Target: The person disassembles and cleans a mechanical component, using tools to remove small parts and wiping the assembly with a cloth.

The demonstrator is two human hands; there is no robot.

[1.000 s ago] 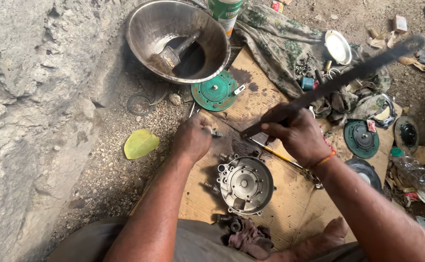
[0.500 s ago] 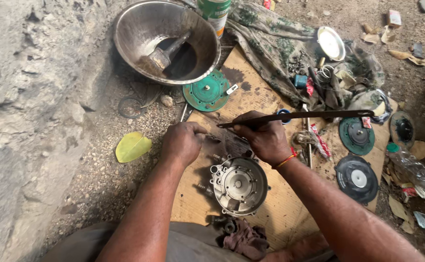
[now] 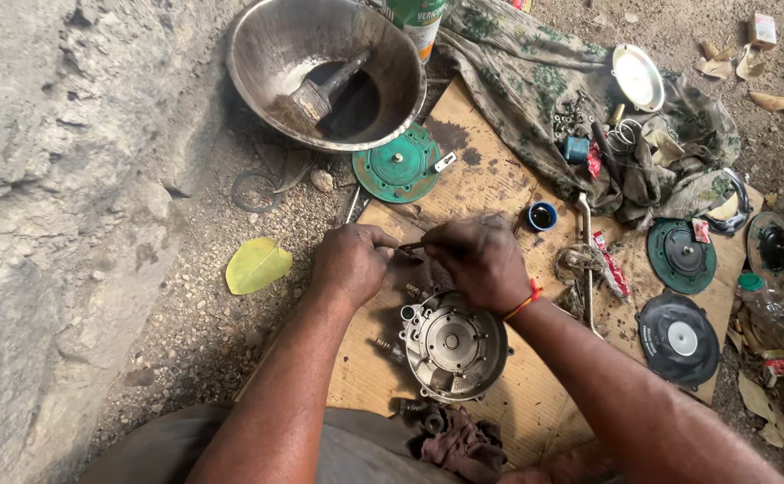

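**Long blade gone, both hands now pinch a small part above the round housing**

Half a second ago the right hand held a long dark flat tool stretched out to the right; that tool is no longer in the hand, and the two hands have drawn together over one small piece.

Taking the round metal housing (image 3: 453, 345) on the cardboard sheet (image 3: 499, 179) as the landmark: far to its left lies a yellow-green leaf (image 3: 258, 265) on the gravel. Up and left of it sits a metal bowl (image 3: 327, 70) with a brush in dark liquid. Just above-left of the housing the left hand (image 3: 353, 263) is closed, thumb and fingers pinched on a thin dark rod-like part (image 3: 413, 246). A green disc cover (image 3: 398, 167) lies well above the housing, beside the bowl. Just above-right of the housing the right hand (image 3: 479, 261) is closed on the other end of the same part; what exactly the part is cannot be told.

The part thus hangs between the fingertips, near the housing's upper rim but apart from it. For fine work like this, a good course seems to be keeping the hands low over the cardboard so that anything dropped stays out of the gravel.

To the right of the housing lie a small blue cap (image 3: 542, 215) and a black diaphragm disc (image 3: 679, 339).
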